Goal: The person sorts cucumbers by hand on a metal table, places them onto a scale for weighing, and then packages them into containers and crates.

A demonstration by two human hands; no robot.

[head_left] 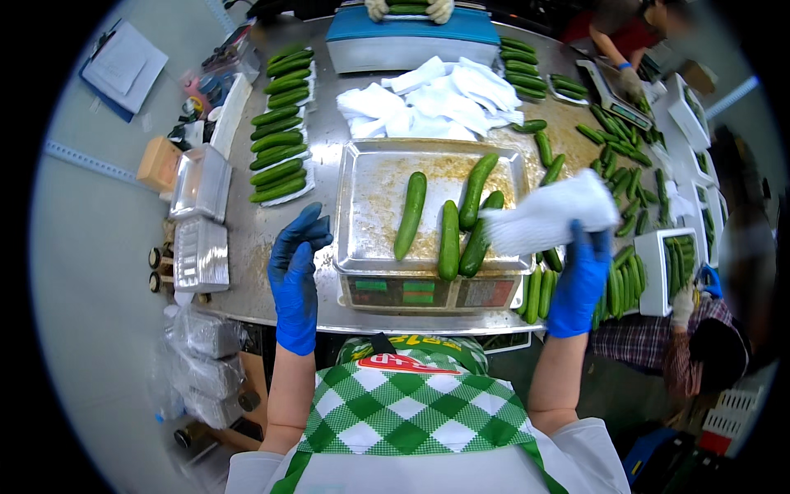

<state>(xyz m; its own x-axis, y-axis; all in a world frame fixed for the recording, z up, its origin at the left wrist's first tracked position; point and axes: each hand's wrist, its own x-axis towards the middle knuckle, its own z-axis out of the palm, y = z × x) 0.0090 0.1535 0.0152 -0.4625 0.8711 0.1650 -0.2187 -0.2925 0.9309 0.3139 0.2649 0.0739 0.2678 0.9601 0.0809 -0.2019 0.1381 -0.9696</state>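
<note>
Cucumbers point(448, 239) lie between left hand point(295, 276) and tray-holding right hand point(580, 276).

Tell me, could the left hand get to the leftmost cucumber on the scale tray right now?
Probably yes. The left hand is empty and hovers beside the scale tray; the leftmost cucumber lies alone, nothing between them.

Blue gloves on the left hand point(295, 272) and right hand point(580, 280), green cucumbers point(448, 222) on a silver scale tray point(362, 165), white foam tray point(547, 216), green-and-white checked apron point(411, 407).
</note>
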